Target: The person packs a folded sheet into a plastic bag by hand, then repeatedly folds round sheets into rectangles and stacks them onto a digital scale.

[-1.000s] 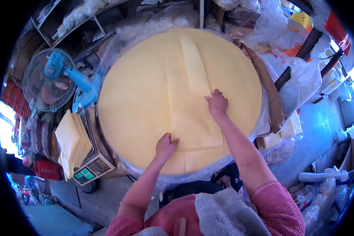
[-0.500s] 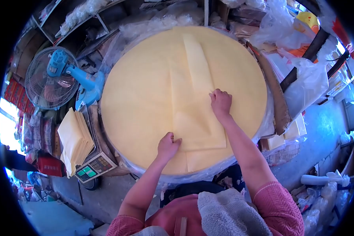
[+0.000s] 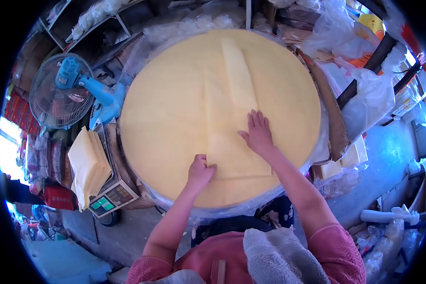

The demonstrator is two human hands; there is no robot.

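A large round pale-yellow sheet (image 3: 165,104) lies in front of me, apparently on top of a stack. Part of it is folded inward into a long flap (image 3: 236,75) and a lower panel (image 3: 236,163) with a straight near edge. My left hand (image 3: 201,170) is closed at the lower left corner of the fold, thumb against the fingers, pinching the sheet's edge. Flat on the folded panel rests my right hand (image 3: 259,136), open, fingers stretched forward and thumb out to the left.
Clear plastic wrap (image 3: 208,215) rings the round stack. To the left stand a blue fan (image 3: 66,90) and a digital scale (image 3: 113,199) bearing folded yellow sheets (image 3: 90,163). Cardboard (image 3: 333,118) and plastic bags (image 3: 369,94) crowd the right side.
My right hand has gone from a closed grip on the fold's right edge to lying flat, slightly lower and to the left. The raised crease in the lower panel has flattened. My left hand moved slightly up.
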